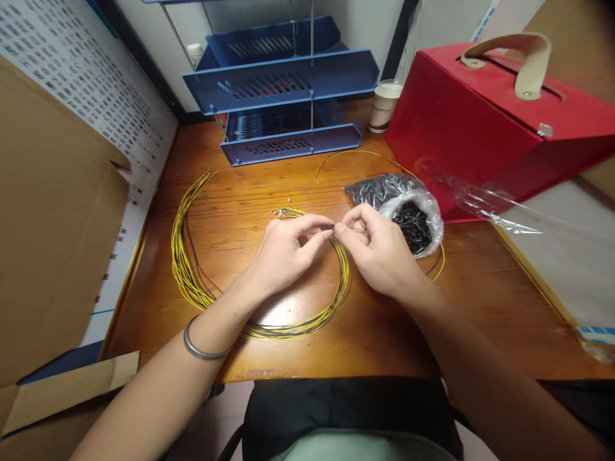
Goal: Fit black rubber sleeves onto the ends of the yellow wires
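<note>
We see both hands meeting over the wooden table [384,339]. Left hand [283,253] pinches a small black sleeve [327,227] between thumb and forefinger. Right hand [379,250] is closed on a thin wire [354,229], whose end sits at the sleeve. Both are above the looped yellow-black wire bundle [189,282]. An open plastic bag [416,221] of black pieces lies just right of the right hand, with a red box [480,115] behind it.

Office desk: blue paper trays [281,83], paper cup [384,105].
</note>
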Demonstrator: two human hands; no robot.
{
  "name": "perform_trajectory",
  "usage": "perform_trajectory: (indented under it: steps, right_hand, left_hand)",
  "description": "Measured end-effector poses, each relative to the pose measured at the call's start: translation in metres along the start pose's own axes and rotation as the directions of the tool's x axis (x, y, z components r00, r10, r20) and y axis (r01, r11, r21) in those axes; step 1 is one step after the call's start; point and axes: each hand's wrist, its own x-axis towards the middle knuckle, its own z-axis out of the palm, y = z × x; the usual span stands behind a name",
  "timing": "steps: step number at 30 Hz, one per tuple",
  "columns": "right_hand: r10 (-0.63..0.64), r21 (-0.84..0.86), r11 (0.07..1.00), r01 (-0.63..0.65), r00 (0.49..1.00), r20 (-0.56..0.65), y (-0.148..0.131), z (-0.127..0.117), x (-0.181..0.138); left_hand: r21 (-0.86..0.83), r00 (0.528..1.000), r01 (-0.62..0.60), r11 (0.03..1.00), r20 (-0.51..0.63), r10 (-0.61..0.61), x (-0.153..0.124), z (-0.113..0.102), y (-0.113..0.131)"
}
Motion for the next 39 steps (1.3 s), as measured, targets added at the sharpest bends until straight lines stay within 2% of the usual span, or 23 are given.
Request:
perform_trajectory:
  steps: [8, 14, 21, 26, 39]
  right_hand:
    - [-0.044, 0.053, 0.998, 0.042, 0.998, 0.052, 0.0002, -0.003, 0.0003]
    - [-0.044, 0.026, 0.999, 0.043, 0.999, 0.025, 0.0022, -0.0006, 0.0002]
    - [-0.1, 0.021, 0.995, 0.1, 0.995, -0.016, 0.004, -0.0001, 0.0004]
    - [-0.066, 0.055, 0.996, 0.068, 0.997, -0.047, 0.0042, 0.0014, 0.0019]
    - [-0.056, 0.114, 0.992, 0.055, 0.998, 0.008, 0.0038, 0.0007, 0.0]
  left_hand:
    - [-0.03, 1.0, 0.011, 0.999, -0.024, -0.011, -0.0004, 0.0018, -0.002]
    - [-0.024, 1.0, 0.009, 1.0, -0.014, -0.009, 0.0002, 0.002, -0.0015]
    - [-0.129, 0.997, 0.053, 0.99, -0.04, -0.058, 0.0008, 0.0018, -0.0016]
    - [-0.178, 0.996, 0.063, 0.982, -0.044, -0.071, 0.0014, 0.0027, -0.0043]
    - [-0.094, 0.999, 0.025, 0.995, -0.021, -0.027, -0.0001, -0.0005, -0.0032]
